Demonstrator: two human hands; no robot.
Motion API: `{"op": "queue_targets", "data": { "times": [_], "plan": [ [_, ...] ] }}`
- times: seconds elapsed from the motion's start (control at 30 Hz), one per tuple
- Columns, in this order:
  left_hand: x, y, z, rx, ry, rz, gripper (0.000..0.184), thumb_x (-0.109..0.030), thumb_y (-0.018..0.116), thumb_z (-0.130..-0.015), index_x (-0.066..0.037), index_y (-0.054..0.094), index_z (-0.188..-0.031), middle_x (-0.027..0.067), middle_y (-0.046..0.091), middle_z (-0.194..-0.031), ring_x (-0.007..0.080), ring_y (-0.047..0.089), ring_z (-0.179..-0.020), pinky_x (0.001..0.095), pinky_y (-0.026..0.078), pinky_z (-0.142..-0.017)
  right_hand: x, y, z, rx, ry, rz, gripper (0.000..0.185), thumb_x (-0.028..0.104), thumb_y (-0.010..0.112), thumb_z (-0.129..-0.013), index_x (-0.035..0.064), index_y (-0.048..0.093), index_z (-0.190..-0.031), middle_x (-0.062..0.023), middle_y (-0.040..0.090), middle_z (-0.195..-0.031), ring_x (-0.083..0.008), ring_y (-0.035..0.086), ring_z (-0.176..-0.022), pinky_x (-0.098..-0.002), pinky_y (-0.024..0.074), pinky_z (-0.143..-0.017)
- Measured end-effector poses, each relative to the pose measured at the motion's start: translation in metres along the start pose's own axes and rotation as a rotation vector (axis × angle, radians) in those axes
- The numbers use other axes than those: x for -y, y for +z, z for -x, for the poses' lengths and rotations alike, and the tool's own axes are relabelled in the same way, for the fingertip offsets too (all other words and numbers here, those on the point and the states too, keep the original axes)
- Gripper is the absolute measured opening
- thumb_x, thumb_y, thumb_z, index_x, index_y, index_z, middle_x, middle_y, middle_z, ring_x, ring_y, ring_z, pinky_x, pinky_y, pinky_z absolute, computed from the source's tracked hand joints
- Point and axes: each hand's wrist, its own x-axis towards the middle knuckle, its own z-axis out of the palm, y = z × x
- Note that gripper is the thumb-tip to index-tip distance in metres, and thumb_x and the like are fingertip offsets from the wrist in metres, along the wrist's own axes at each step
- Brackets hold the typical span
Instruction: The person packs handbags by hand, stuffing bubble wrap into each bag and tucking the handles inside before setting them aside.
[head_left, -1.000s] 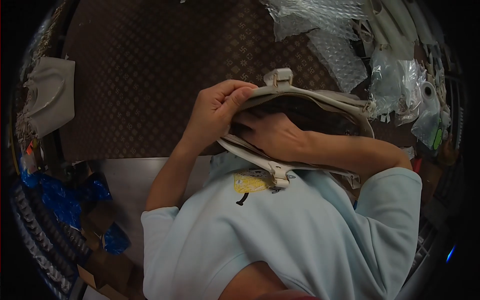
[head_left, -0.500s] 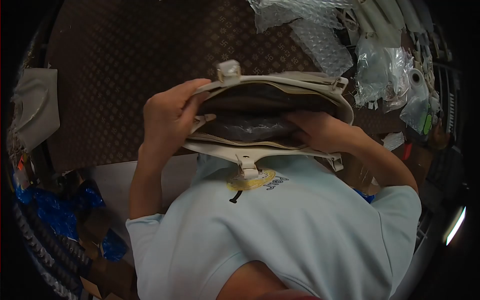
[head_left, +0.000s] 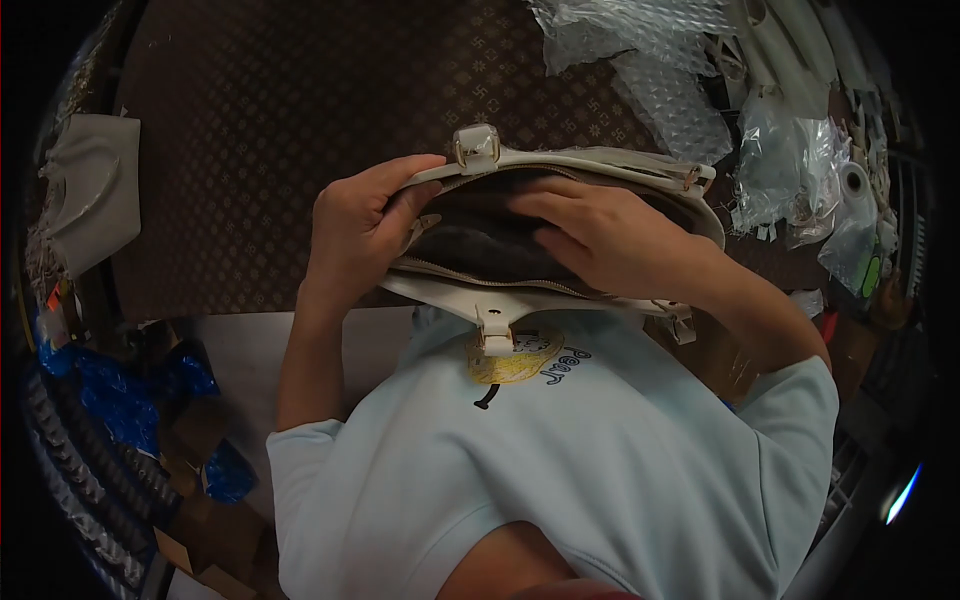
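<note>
A white handbag (head_left: 465,298) with its zip undone is held at the table edge against my shirt, its mouth facing up. My left hand (head_left: 368,225) pinches the left end of its rim between thumb and fingers. Inside the mouth, my right hand (head_left: 610,232) reaches in from the right, fingers apart and pointing left over the dark lining (head_left: 480,245); its fingertips are partly in shadow, and I see nothing held in them. A buckled strap tab (head_left: 477,148) stands up on the far rim, and another (head_left: 496,332) hangs on the near side.
Bubble wrap (head_left: 675,105) and clear plastic bags (head_left: 775,165) lie on the patterned brown table (head_left: 260,200) at the back right. Another pale bag (head_left: 100,195) is at the left edge. Blue plastic (head_left: 115,400) and cardboard boxes (head_left: 215,540) are at the lower left.
My left hand has moved left with the bag's rim. My right hand first drew back to the right inside the bag, then moved left again with its fingers more spread.
</note>
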Motion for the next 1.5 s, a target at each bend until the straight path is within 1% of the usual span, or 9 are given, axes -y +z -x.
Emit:
{"op": "queue_targets", "data": {
  "times": [0.07, 0.2, 0.4, 0.5, 0.8, 1.03, 1.1, 1.4, 1.5],
  "plan": [
    [-0.011, -0.001, -0.002, 0.037, -0.055, -0.016, 0.02, -0.006, 0.06, -0.084, -0.005, 0.066, -0.102, 0.0084, 0.069, -0.085, 0.0109, 0.064, -0.069, 0.0229, 0.049, -0.059, 0.008, 0.018, -0.031, -0.363, -0.292, 0.257, 0.028, 0.013, 0.05, -0.086, 0.0023, 0.06, -0.11, -0.0179, 0.059, -0.11, -0.0328, 0.058, -0.1, -0.0397, 0.047, -0.086],
    [-0.008, 0.001, -0.001, 0.027, -0.079, -0.012, 0.021, -0.005, 0.06, -0.083, -0.005, 0.066, -0.103, 0.0088, 0.069, -0.087, 0.0114, 0.065, -0.071, 0.0227, 0.05, -0.06, -0.01, 0.06, -0.086, -0.235, -0.616, 0.324, 0.028, 0.013, 0.051, -0.084, 0.0019, 0.059, -0.109, -0.0161, 0.06, -0.102, -0.0306, 0.06, -0.094, -0.0391, 0.0492, -0.081],
    [0.0, 0.0, 0.003, -0.012, 0.01, -0.039, 0.021, -0.004, 0.06, -0.083, -0.005, 0.066, -0.103, 0.0093, 0.069, -0.087, 0.0122, 0.065, -0.071, 0.0232, 0.05, -0.06, 0.001, 0.034, -0.061, -0.254, -0.463, 0.347, 0.023, 0.008, 0.056, -0.075, 0.0032, 0.064, -0.096, -0.016, 0.059, -0.098, -0.0262, 0.06, -0.089, -0.0332, 0.0511, -0.074],
    [-0.006, 0.002, -0.002, 0.013, -0.002, -0.04, 0.021, -0.004, 0.06, -0.083, -0.004, 0.066, -0.103, 0.0094, 0.069, -0.086, 0.0116, 0.064, -0.07, 0.0232, 0.05, -0.061, -0.013, 0.036, -0.052, -0.696, -0.441, 0.498, 0.019, 0.008, 0.056, -0.074, 0.0039, 0.065, -0.091, -0.0146, 0.062, -0.087, -0.0247, 0.062, -0.08, -0.0322, 0.052, -0.067],
    [0.001, 0.002, 0.006, -0.069, -0.034, 0.031, 0.019, -0.005, 0.058, -0.086, -0.003, 0.065, -0.103, 0.0066, 0.068, -0.077, 0.0048, 0.058, -0.063, 0.0204, 0.045, -0.055, -0.019, 0.044, -0.051, -0.416, -0.515, 0.299, 0.011, 0.013, 0.055, -0.078, 0.0061, 0.063, -0.075, -0.01, 0.064, -0.073, -0.0258, 0.065, -0.071, -0.0364, 0.0515, -0.062],
    [-0.003, -0.007, 0.005, -0.094, 0.062, -0.078, 0.018, -0.008, 0.059, -0.087, -0.003, 0.066, -0.103, 0.0035, 0.065, -0.07, 0.0028, 0.051, -0.056, 0.0177, 0.039, -0.049, -0.046, 0.0, 0.016, -0.117, 0.177, 0.441, 0.022, 0.025, 0.052, -0.087, 0.008, 0.065, -0.09, -0.0159, 0.064, -0.08, -0.0346, 0.062, -0.075, -0.0427, 0.0479, -0.07],
    [-0.013, -0.017, 0.004, -0.074, -0.201, 0.027, 0.019, -0.01, 0.06, -0.088, -0.004, 0.066, -0.104, 0.0025, 0.063, -0.068, 0.0018, 0.049, -0.055, 0.018, 0.038, -0.048, -0.052, -0.005, 0.023, -0.225, 0.095, 0.361, 0.023, 0.026, 0.052, -0.087, 0.0076, 0.065, -0.091, -0.0159, 0.064, -0.08, -0.0345, 0.062, -0.077, -0.0424, 0.0477, -0.07],
    [0.007, -0.018, -0.018, -0.235, 0.051, -0.163, 0.022, -0.017, 0.06, -0.087, -0.007, 0.066, -0.106, 0.005, 0.067, -0.076, 0.0063, 0.059, -0.065, 0.0215, 0.045, -0.057, -0.077, -0.028, 0.036, -0.264, 0.123, 0.393, 0.023, 0.025, 0.054, -0.087, 0.0058, 0.065, -0.094, -0.0161, 0.064, -0.083, -0.033, 0.061, -0.078, -0.039, 0.0483, -0.072],
    [0.007, -0.02, -0.019, -0.238, 0.012, -0.17, 0.024, -0.019, 0.061, -0.086, -0.008, 0.065, -0.107, 0.0071, 0.069, -0.082, 0.0109, 0.064, -0.071, 0.024, 0.048, -0.062, -0.023, -0.042, 0.066, -0.51, -0.059, -0.087, 0.015, 0.015, 0.058, -0.086, 0.0034, 0.065, -0.093, -0.0125, 0.065, -0.079, -0.0274, 0.063, -0.073, -0.033, 0.0499, -0.065]
  ]
}}
